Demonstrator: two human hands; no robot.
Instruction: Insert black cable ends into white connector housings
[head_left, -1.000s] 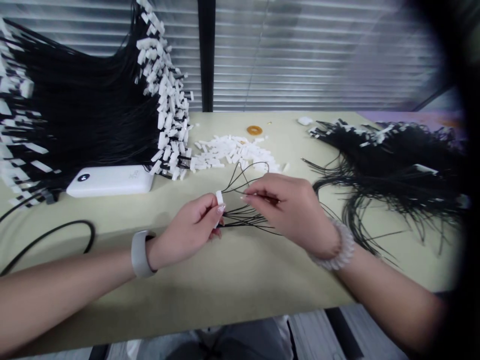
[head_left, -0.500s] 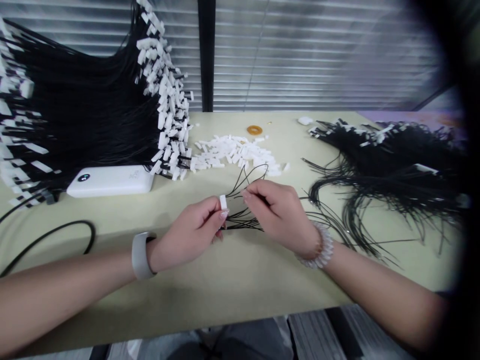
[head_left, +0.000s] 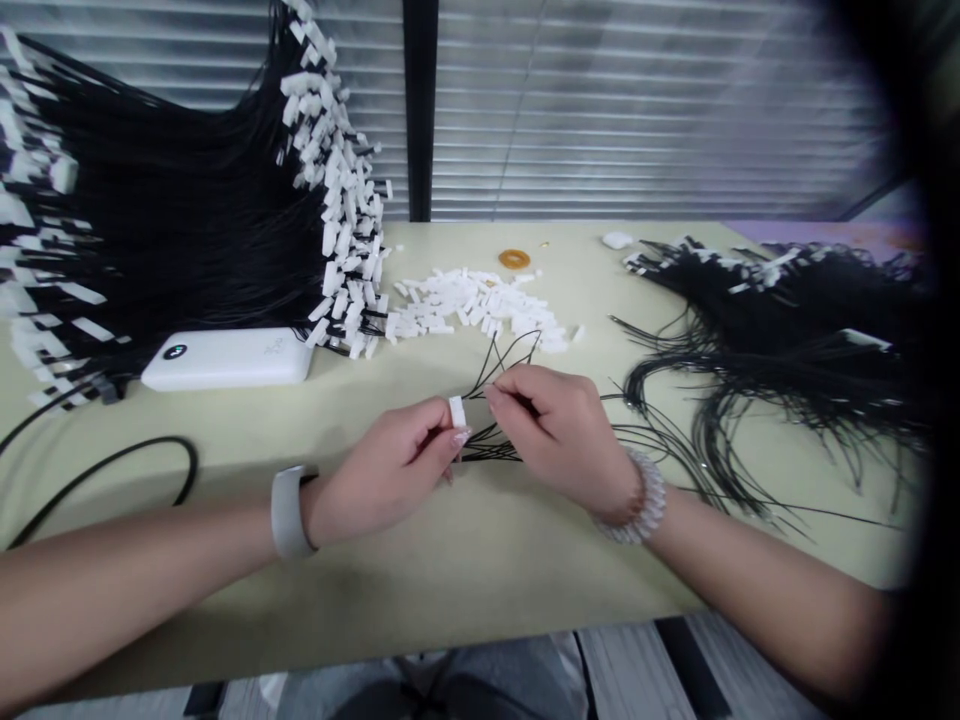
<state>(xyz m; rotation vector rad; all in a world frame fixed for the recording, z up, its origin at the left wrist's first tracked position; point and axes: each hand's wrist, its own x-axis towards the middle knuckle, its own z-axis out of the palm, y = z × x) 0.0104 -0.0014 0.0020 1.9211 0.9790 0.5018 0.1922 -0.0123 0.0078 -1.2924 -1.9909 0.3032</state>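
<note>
My left hand (head_left: 394, 462) pinches a small white plastic connector (head_left: 457, 411) upright between thumb and forefinger. Thin black wires (head_left: 491, 445) run from beside it toward the right, under my other hand. My right hand (head_left: 553, 428) is closed, its thumb and forefinger pressed together on a thin black wire just right of the connector. The wire's tip is too small to make out. Behind both hands lies a loose pile of white connectors (head_left: 480, 302) on the table.
A large stack of black wires (head_left: 195, 220) with white ends stands at the left, a white power bank (head_left: 229, 358) before it. More black wires (head_left: 795, 340) spread over the right side. A tape roll (head_left: 514, 259) lies behind the pile, and a black cable (head_left: 112, 455) curves at left.
The camera view has shifted slightly. My left hand with the connector has moved a little right, closer to my right hand, which keeps its pinch.
</note>
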